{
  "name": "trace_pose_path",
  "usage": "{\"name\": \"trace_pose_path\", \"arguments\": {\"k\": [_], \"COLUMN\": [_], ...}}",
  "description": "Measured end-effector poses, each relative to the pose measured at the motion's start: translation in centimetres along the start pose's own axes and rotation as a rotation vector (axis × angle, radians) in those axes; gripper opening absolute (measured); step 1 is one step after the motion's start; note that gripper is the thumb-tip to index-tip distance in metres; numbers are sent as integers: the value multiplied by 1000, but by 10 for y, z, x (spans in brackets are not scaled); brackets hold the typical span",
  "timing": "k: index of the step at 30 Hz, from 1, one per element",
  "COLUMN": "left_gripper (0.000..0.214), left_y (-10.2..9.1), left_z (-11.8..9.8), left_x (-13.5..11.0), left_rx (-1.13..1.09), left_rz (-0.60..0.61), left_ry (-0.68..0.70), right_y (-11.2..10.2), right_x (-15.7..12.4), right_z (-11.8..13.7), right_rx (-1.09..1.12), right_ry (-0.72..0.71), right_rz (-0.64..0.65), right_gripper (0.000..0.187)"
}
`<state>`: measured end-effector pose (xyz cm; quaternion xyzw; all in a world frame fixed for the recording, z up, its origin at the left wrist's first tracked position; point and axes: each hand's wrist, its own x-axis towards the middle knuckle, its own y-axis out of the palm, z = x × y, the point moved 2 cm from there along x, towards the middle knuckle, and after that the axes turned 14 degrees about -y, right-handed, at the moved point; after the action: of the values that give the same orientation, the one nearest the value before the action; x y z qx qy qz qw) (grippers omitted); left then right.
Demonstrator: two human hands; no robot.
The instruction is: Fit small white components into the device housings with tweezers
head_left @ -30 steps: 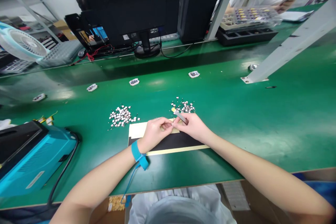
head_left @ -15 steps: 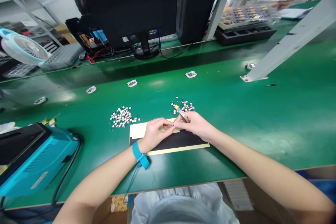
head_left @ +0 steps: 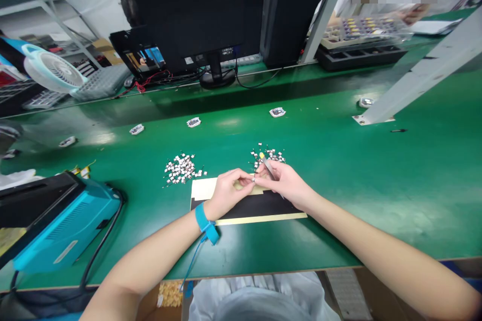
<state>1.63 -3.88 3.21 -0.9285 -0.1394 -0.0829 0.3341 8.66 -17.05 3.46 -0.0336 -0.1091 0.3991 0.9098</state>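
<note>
Both my hands meet over a cream and black sheet on the green bench. My left hand pinches a tiny white-and-dark part at its fingertips; its exact kind is too small to make out. The thumb and forefinger of my right hand are closed at the same part. Tucked in that right hand are tweezers with a yellow end, pointing up and away. A blue wrist strap with a cord circles my left wrist. Small white parts with dark leads lie in a left pile and a right pile.
Several white-rimmed small units are spaced along the back of the bench. A blue and black machine stands at left. Behind are a monitor and a fan. A slanted white post rises at right, near a person with trays.
The whole view has shifted slightly, so the bench appears a little further right and lower. My hands stay together at the small part, with the tweezers still in the right hand.
</note>
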Motion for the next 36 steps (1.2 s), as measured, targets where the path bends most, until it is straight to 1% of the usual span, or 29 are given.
{"name": "trace_pose_path", "arguments": {"k": [2,4,5,7,10,13,14,16,18,20,22,23,25,28,32,34,36], "left_gripper": [6,18,24,26,16,10,7,3,7,9,7,8,15,20,9,7,12], "left_y": [1,-3,-8,-25,-63,-100,-107,-115,-113,-106,-98,-94,-90,-91,-92,-86,-72], "left_z": [-1,0,2,10,29,48,52,55,50,43,38,36,36,40,37,30,22], "left_x": [1,7,12,27,49,61,62,60,56,53,50,50,49,50,53,52,48], "left_rx": [35,91,131,234,420,570,602,635,630,608,585,574,546,474,302,174,26], "left_rz": [16,39,51,69,36,-16,-1,88,227,361,448,469,478,430,308,283,290], "left_ry": [-2,-10,-18,-43,-116,-199,-213,-209,-176,-147,-141,-145,-156,-171,-213,-239,-257], "right_y": [-1,-7,-13,-25,-39,-41,-39,-34,-28,-25,-25,-25,-26,-27,-25,-23,-20], "right_x": [1,2,4,6,8,6,5,2,0,-1,0,0,1,2,2,1,1], "right_z": [-2,-6,-8,-11,-11,-7,-5,-3,-2,-2,-2,-3,-3,-2,2,3,2], "right_rx": [-42,-104,-139,-215,-336,-425,-443,-469,-487,-497,-500,-500,-495,-476,-413,-357,-293], "right_ry": [-30,-62,-77,-97,-103,-115,-124,-149,-172,-185,-191,-192,-193,-186,-162,-143,-119], "right_rz": [-49,-112,-152,-232,-298,-261,-236,-196,-166,-144,-132,-129,-126,-126,-121,-101,-76], "right_gripper": [20,23,24,25,24,20,19,17,15,14,15,15,18,24,28,27,26]}}
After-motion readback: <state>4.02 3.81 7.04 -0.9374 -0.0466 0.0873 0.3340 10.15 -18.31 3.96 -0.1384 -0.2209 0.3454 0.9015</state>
